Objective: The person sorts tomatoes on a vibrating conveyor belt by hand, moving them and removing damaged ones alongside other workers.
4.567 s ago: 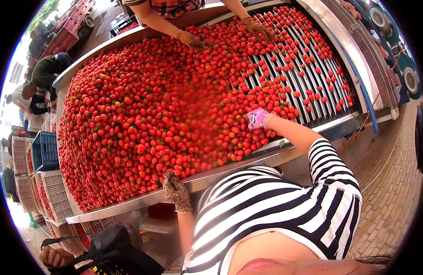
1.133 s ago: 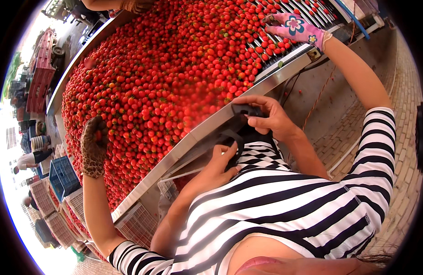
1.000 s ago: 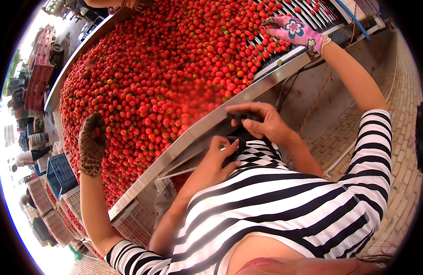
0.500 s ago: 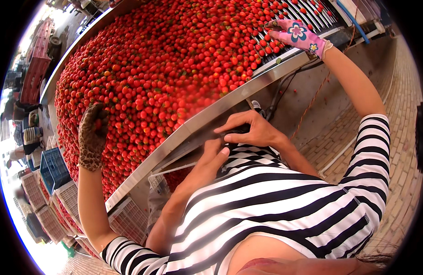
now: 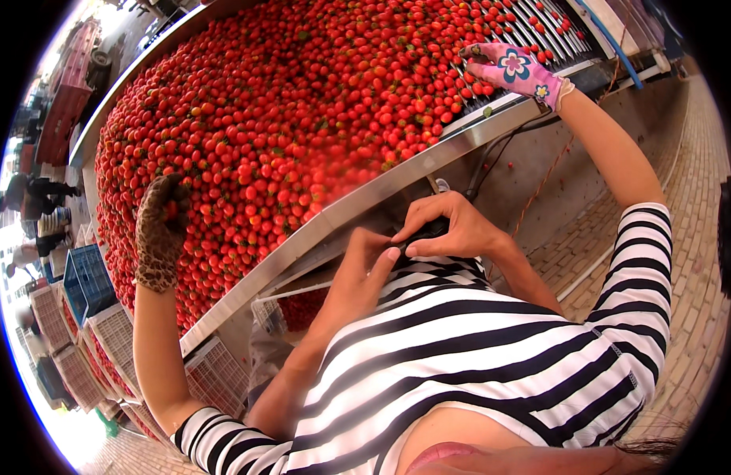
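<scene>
— Brick paving [image 5: 670,229] off to the right, and a sorting counter [image 5: 326,218] with a pale metal rim slanting across the middle. Start from the left hand, please.

— Left hand [image 5: 158,237]: gloved in leopard print, curled closed around a red cherry tomato [image 5: 171,210], as far as the dark fingers show. Placed over the left part of a heap of cherry tomatoes [image 5: 255,150], filling most of the counter.

— And the right hand [image 5: 512,70]?

— Gloved in flowered pink, with thumb and fingertips parted, gripping nothing visible. Poised where the heap thins out onto steel rollers [image 5: 573,49]. Cannot tell whether touching fruit beneath.

— Why spread so wide?

— Probably to leave room at the waist for two bare hands [image 5: 453,228] of another person, passed round both sides of the striped shirt [image 5: 476,340]. Pinching a small black object [image 5: 430,229] between them, perhaps to steady both ends; too covered to name.

— Farther out?

— Green leaf [image 5: 487,112] at the rim, near the rollers. Raised edge likely meant to stop round fruit rolling off. Beyond the left end, a blue crate [image 5: 87,281] close to pale slatted crates [image 5: 116,340], perhaps stacked to save space.
</scene>
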The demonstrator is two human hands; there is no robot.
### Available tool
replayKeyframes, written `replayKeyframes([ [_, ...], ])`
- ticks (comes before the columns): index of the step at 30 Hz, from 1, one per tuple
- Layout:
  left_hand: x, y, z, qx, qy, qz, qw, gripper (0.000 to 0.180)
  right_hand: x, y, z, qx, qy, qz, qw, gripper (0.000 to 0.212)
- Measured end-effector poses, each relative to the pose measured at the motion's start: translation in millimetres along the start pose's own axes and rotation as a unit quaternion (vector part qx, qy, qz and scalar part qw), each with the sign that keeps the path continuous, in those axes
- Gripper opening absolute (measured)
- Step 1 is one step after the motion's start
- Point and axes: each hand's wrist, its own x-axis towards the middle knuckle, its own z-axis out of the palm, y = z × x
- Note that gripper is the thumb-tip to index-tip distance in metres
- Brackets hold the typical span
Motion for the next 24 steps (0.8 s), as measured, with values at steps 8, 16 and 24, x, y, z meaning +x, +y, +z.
replayKeyframes([
  [8, -1, -7, -3, -0.005, 0.007, -0.006, 1.000, 0.025, 4, 9, 7, 0.039, -0.020, 0.020, 0.999, 0.038],
  [16, 5, -6, -4, -0.004, -0.004, -0.012, 1.000, 0.024, 4, 1, 5, -0.030, -0.009, 0.007, 0.999, 0.041],
  [24, 9, -1, -5, 0.002, -0.005, -0.012, 1.000, 0.024, 5, -9, 7, 0.006, -0.041, 0.050, 0.998, 0.039],
])
